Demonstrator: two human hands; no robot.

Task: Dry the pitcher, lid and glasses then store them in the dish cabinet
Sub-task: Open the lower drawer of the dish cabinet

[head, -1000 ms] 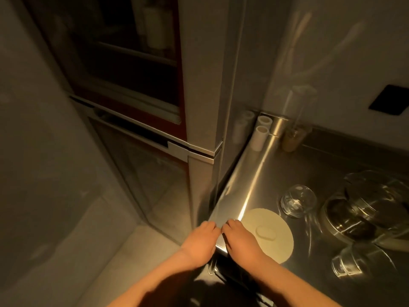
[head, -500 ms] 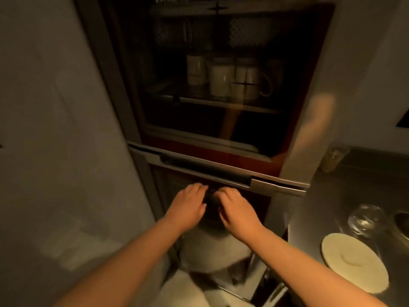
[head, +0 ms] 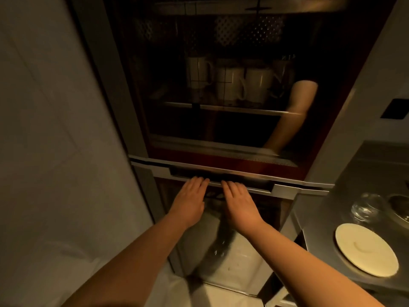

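The left hand [head: 190,201] and right hand [head: 239,203] lie side by side, fingers straight and close together, tips laid on the recessed handle [head: 221,177] of the cabinet [head: 221,120]; neither grips anything, and the picture does not show whether the tips hook under the lip. The step looks like opening the cabinet door. To do it well, both sets of fingertips should seat fully in the groove, then pull evenly so the door does not twist, with the body clear of its swing. Behind the glass, pale mugs [head: 232,84] stand on a shelf [head: 221,107], with dark space below them.

Right of the cabinet, on the counter [head: 332,220], sits a glass [head: 365,208], blurred, clear and apparently upside down. Just in front of it lies the lid [head: 366,249], a flat cream disc. At the right edge a rounded clear rim [head: 400,208] shows, perhaps the pitcher. All are well apart from the hands.
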